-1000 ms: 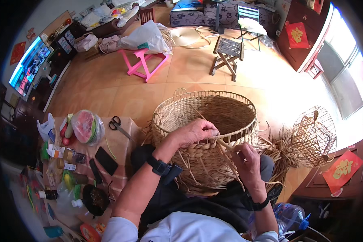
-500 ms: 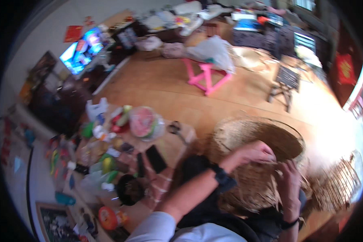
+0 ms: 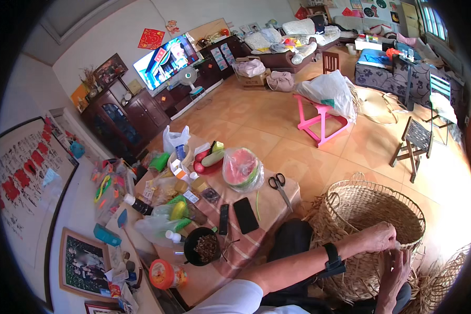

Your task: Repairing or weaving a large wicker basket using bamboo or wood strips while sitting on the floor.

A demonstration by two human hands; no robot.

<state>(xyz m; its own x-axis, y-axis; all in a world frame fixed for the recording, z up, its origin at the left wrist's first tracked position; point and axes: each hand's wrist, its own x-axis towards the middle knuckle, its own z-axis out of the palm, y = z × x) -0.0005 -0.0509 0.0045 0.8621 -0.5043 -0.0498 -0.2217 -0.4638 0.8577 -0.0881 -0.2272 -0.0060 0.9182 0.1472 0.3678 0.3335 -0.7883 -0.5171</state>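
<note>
Between my legs stands a large round basket (image 3: 350,269) woven of dried straw-like strands, with a bare wire rim showing at its far side. My left hand (image 3: 379,236) reaches across to the near right rim, its fingers closed in a pinch. Right below it, my right hand (image 3: 395,272) is up against the outside wall, thumb and fingers pinched together. A short pale straw strand (image 3: 397,245) shows between the two hands; most of it is hidden by the fingers. To the basket's right lies a heap of loose dried strands (image 3: 437,285).
On my left, a cloth-covered table holds black scissors (image 3: 280,189), a phone (image 3: 245,215), a wrapped watermelon half (image 3: 242,168) and a dark bowl (image 3: 201,246). Beyond the basket stand a pink stool (image 3: 319,123) bearing a plastic bag and a dark folding stool (image 3: 416,141).
The view has swung, shifting the room and basket rightward and downward in the picture, and the blur is gone. My hands stay at the basket's rim and are closer together.
</note>
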